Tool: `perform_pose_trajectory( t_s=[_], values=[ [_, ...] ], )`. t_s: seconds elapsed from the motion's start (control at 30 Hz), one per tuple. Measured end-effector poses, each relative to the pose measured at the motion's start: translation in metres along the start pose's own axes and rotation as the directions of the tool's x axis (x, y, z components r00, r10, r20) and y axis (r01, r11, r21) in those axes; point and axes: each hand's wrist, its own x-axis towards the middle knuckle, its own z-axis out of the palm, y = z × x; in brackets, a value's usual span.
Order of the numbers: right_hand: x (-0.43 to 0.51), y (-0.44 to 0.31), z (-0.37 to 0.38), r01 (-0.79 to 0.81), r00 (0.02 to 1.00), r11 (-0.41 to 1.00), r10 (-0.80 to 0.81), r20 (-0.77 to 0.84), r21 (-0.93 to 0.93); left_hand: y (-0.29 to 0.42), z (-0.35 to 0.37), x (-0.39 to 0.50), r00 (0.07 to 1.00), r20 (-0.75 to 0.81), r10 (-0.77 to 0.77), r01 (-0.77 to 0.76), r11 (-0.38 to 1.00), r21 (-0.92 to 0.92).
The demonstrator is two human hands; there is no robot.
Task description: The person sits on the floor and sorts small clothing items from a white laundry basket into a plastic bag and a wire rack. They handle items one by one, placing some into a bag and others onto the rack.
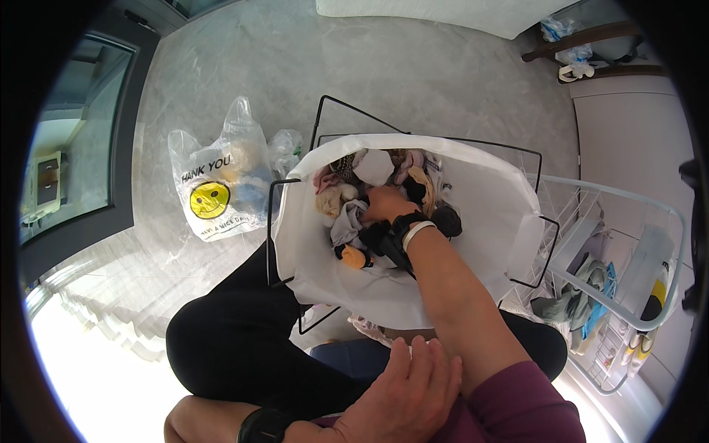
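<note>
A white fabric laundry hamper [487,221] on a black wire frame stands between my knees. Inside lies a heap of small garments, among them a grey cloth [348,221], a yellow-and-black rolled piece [354,257] and a white piece [373,168]. My right hand [388,204] reaches down into this heap, its fingers hidden among the cloth. A black band and a white band circle that wrist. Outside the hamper's near rim, my left hand [407,382] lies beside my right forearm, back of the hand up, fingers slightly apart; its palm is hidden. Pink lacy fabric [370,330] shows just beyond it.
Left of the hamper, a filled plastic bag [210,202] with a smiley print sits on the grey floor [354,66]. A smaller clear bag [286,149] is beside it. On the right stands a white wire rack [678,243] holding cloths and slippers. A glass door [83,138] is at far left.
</note>
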Motion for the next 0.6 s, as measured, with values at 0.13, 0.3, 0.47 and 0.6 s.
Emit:
perform_pose_trajectory(
  t_s=[0.13, 0.3, 0.47, 0.6],
  values=[
    [-0.011, -0.005, -0.016, 0.050, 0.998, 0.995, -0.054, 0.040, 0.085, -0.001, -0.003, 0.000, 1.000, 0.029, 0.000, 0.001, 1.000, -0.021],
    [-0.024, 0.001, -0.021, 0.024, 0.980, 0.983, -0.059, 0.188, 0.180, -0.003, -0.004, -0.002, 1.000, 0.029, 0.006, -0.005, 1.000, -0.016],
    [-0.021, 0.006, -0.031, 0.039, 0.984, 0.995, -0.022, 0.174, -0.093, -0.002, -0.005, -0.004, 0.998, 0.051, 0.023, -0.022, 0.999, -0.032],
    [-0.013, -0.028, -0.036, 0.089, 0.985, 0.993, -0.099, -0.143, -0.078, -0.002, -0.005, -0.004, 0.998, 0.058, 0.028, -0.027, 0.999, -0.025]
  ],
)
